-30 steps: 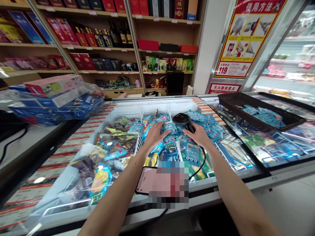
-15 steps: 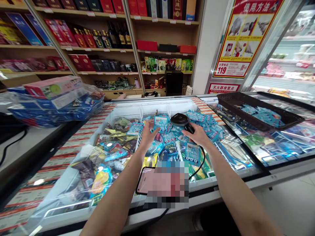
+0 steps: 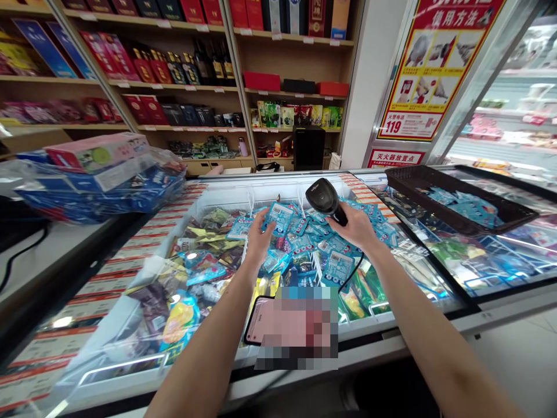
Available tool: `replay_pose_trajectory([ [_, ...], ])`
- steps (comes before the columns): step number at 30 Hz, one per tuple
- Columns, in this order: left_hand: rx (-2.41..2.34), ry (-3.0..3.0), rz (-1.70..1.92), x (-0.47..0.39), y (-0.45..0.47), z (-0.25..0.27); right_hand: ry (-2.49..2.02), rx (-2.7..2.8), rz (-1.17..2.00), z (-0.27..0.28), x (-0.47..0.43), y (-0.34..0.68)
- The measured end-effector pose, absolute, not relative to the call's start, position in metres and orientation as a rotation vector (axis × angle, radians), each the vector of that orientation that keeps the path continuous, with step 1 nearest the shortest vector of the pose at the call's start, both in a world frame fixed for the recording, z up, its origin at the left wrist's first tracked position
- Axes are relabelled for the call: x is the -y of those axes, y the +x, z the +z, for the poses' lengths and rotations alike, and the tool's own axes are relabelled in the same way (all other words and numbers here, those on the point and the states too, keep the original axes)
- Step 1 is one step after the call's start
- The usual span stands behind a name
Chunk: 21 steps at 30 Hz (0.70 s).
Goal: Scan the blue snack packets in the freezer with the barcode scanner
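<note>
In the head view my right hand [image 3: 357,223] is wrapped round the handle of a black barcode scanner [image 3: 322,196], held above a spread of blue packets. A cable hangs down from it. At the left edge of a blue packet [image 3: 281,215] with a barcode label, my left hand [image 3: 260,238] has its thumb and fingers closed; the fingertips are partly hidden. More blue packets [image 3: 339,267] lie loosely on the glass lid between and in front of my hands. Below them a phone [image 3: 261,322] lies near the front edge, its right side blurred by pixelation.
Under the freezer's glass are bags of frozen goods [image 3: 180,319]. A dark brown tray [image 3: 513,217] with blue packets stands at the right. Plastic-wrapped boxes [image 3: 100,174] sit at the left. Shelves [image 3: 204,87] with bottles and boxes line the back.
My right hand has lifted the scanner and tilted its head up and to the left. The packet at my left hand has shifted slightly left and tilted.
</note>
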<state>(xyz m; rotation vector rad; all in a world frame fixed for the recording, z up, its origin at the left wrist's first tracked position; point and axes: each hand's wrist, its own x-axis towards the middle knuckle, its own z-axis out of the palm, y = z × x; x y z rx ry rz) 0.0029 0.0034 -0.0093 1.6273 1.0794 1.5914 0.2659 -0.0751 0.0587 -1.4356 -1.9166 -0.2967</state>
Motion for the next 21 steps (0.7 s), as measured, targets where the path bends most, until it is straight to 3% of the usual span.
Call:
replay_pose_trajectory([
  [7,-1.12,1.585,1.553,-0.008,0.0,-0.015,-1.431,2.115,-0.579,0.049,0.078,0.272],
  [21,-1.172,1.647,1.5,-0.003,0.003,-0.011,-1.448,2.184,-0.295,0.041,0.092,0.274],
])
